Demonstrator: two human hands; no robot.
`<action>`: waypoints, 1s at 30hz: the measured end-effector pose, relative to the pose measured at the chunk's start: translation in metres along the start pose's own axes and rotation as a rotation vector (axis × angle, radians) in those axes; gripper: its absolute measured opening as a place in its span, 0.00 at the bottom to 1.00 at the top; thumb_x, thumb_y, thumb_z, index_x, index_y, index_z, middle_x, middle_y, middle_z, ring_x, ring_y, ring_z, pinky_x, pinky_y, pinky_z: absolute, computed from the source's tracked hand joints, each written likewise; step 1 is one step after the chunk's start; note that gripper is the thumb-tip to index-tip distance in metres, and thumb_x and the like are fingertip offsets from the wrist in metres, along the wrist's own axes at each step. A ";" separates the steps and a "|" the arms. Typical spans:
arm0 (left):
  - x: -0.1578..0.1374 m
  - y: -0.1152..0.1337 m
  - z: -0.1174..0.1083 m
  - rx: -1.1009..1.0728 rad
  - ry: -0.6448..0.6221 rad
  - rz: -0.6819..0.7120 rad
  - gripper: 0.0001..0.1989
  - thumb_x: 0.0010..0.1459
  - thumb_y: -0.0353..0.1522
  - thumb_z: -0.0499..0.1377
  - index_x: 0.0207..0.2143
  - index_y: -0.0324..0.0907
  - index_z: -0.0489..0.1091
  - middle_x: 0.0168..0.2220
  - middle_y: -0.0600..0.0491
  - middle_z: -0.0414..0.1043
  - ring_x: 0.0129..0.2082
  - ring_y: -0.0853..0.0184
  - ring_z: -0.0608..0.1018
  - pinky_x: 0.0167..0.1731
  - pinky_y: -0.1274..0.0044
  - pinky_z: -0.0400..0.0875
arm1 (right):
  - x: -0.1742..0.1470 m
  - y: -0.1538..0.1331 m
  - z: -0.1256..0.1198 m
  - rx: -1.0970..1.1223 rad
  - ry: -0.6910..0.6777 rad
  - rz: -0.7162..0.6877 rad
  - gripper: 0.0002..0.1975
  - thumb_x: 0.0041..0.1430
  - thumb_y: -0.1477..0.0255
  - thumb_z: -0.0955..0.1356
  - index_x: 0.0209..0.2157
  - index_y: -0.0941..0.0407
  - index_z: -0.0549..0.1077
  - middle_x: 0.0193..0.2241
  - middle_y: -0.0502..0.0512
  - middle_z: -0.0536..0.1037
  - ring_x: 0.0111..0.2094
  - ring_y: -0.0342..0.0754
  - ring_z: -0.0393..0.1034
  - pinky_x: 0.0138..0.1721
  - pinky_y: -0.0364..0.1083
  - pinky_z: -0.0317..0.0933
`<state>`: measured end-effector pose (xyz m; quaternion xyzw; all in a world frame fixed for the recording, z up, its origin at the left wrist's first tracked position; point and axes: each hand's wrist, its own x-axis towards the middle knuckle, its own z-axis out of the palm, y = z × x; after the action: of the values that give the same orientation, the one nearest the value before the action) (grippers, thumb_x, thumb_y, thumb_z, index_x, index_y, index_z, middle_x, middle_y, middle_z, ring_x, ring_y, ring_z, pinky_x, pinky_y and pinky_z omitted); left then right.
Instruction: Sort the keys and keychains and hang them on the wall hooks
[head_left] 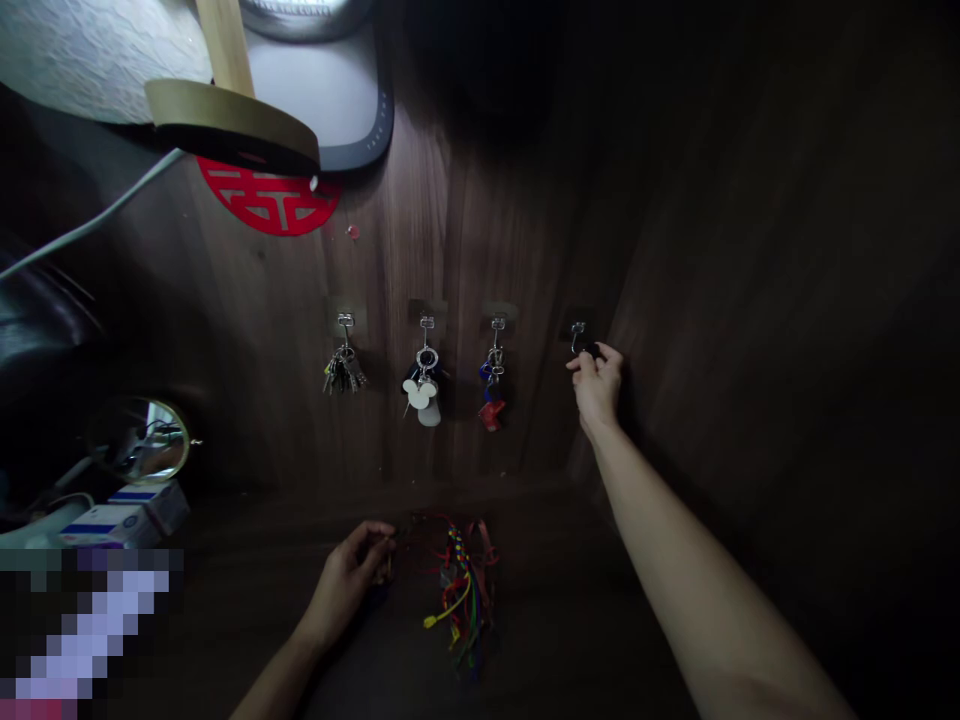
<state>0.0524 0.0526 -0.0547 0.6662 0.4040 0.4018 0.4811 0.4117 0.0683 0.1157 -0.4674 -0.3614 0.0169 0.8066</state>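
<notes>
At the rightmost metal hook (577,330) on the wood-grain panel, my right hand (598,388) is closed with its fingertips on a small dark thing (592,350), whose kind is too dim to tell. Lower down, my left hand (352,575) has its fingers curled together over something small and brownish, mostly hidden. Right of it lies a tangle of coloured braided cords (461,585) in red, yellow, green and blue. Left of my right hand hang keys with a red charm (491,415), keys with a white mouse-head charm (420,393) and a plain key bunch (345,370), each on its own hook.
Upper left stand a wooden-stemmed lamp base (232,125) and a grey-white board with a dark rim (322,95), near a red paper cutout (274,200). A round mirror (150,440) and small boxes (124,515) are at the left. The right side is very dark.
</notes>
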 end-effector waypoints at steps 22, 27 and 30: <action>-0.001 0.003 0.001 -0.055 0.007 -0.035 0.20 0.46 0.47 0.58 0.34 0.41 0.69 0.24 0.57 0.69 0.22 0.72 0.68 0.23 0.81 0.62 | -0.013 0.023 -0.004 0.076 -0.161 0.211 0.18 0.49 0.57 0.66 0.33 0.52 0.55 0.18 0.42 0.73 0.11 0.36 0.57 0.11 0.34 0.46; 0.000 -0.002 0.000 -0.063 -0.013 -0.030 0.23 0.47 0.49 0.57 0.36 0.40 0.68 0.25 0.55 0.69 0.22 0.72 0.70 0.22 0.81 0.63 | -0.050 0.042 -0.014 0.115 -0.194 0.413 0.20 0.45 0.59 0.68 0.33 0.52 0.56 0.18 0.43 0.74 0.14 0.40 0.65 0.15 0.37 0.57; -0.001 -0.003 0.000 -0.106 -0.022 -0.030 0.22 0.47 0.48 0.58 0.36 0.40 0.68 0.28 0.54 0.71 0.23 0.72 0.71 0.23 0.81 0.64 | -0.081 0.050 -0.018 0.145 -0.197 0.485 0.21 0.41 0.61 0.70 0.33 0.52 0.57 0.18 0.44 0.75 0.15 0.40 0.66 0.16 0.37 0.58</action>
<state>0.0513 0.0523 -0.0573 0.6381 0.3867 0.4079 0.5262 0.3778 0.0537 0.0258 -0.4774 -0.3135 0.2808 0.7713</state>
